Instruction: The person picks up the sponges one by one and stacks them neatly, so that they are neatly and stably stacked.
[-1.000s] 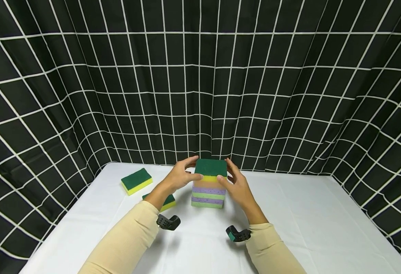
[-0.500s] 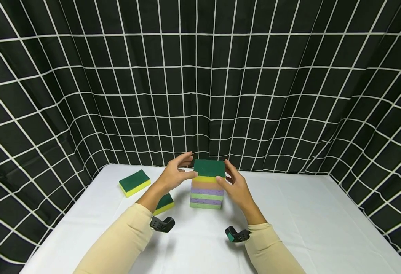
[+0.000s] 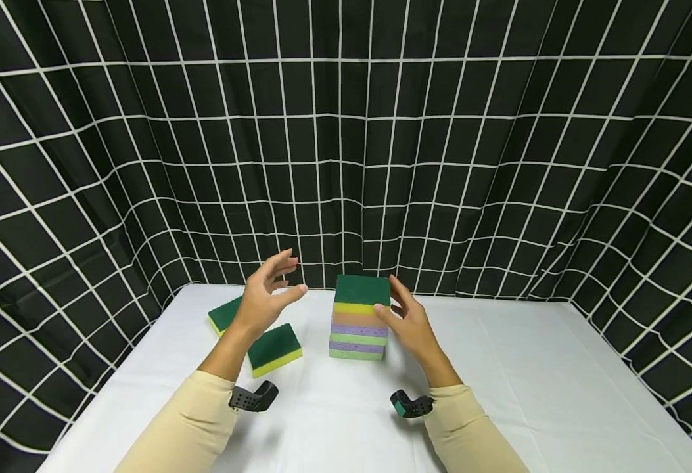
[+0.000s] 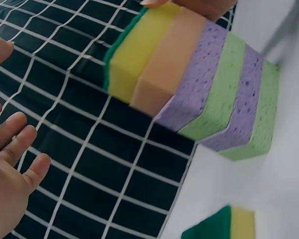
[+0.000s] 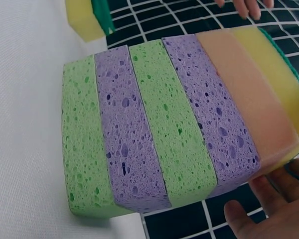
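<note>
A stack of several sponges stands on the white table, green and purple ones below, then a peach one (image 5: 249,94). On top lies a yellow sponge (image 3: 362,290) with a dark green scouring face up. My right hand (image 3: 407,325) holds this top sponge at its right side, thumb on the front face and fingers toward the back corner. Left of the stack, my left hand (image 3: 261,303) hovers in the air with fingers spread and nothing in them. Below it lies a green-and-yellow sponge (image 3: 276,347). Another such sponge (image 3: 224,315) is partly hidden behind that hand.
A white cloth covers the table (image 3: 499,381). Black curtains with a white grid (image 3: 357,164) enclose its back and sides. Each wrist wears a black strap-mounted device, such as the left one (image 3: 255,397).
My left hand has let go of the top sponge and moved left, over the loose sponges. The right hand stays at the stack, and the stack has not shifted.
</note>
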A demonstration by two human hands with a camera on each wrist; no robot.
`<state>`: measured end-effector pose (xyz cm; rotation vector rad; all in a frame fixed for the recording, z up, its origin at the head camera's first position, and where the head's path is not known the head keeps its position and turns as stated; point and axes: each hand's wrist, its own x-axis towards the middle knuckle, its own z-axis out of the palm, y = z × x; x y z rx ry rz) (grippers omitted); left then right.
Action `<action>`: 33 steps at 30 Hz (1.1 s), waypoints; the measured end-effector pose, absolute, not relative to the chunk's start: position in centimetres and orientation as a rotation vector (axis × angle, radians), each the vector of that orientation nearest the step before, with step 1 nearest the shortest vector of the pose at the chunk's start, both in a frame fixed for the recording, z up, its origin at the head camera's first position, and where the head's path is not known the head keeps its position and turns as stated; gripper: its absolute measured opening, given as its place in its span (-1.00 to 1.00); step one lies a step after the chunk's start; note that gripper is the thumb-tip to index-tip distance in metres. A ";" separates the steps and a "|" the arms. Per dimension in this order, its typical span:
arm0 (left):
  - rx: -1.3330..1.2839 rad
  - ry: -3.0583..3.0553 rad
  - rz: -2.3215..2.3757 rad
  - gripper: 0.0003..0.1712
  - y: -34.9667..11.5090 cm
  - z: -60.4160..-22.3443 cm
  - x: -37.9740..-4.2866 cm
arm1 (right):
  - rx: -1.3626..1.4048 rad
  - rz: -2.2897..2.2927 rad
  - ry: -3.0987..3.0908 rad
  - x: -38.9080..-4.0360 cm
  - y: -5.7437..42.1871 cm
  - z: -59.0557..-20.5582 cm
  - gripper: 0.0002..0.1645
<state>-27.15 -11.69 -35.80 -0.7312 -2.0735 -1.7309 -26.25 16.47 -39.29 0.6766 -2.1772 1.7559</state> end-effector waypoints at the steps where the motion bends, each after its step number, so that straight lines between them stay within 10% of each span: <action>1: -0.728 -2.061 -1.726 -0.24 -12.1 -35.8 -26.9 | 0.678 1.753 -2.177 -26.3 16.5 -39.3 -0.16; 33: -0.363 -2.107 -1.586 -0.26 -16.3 -38.3 -20.6 | 0.674 1.732 -2.208 -26.2 16.5 -39.2 -0.16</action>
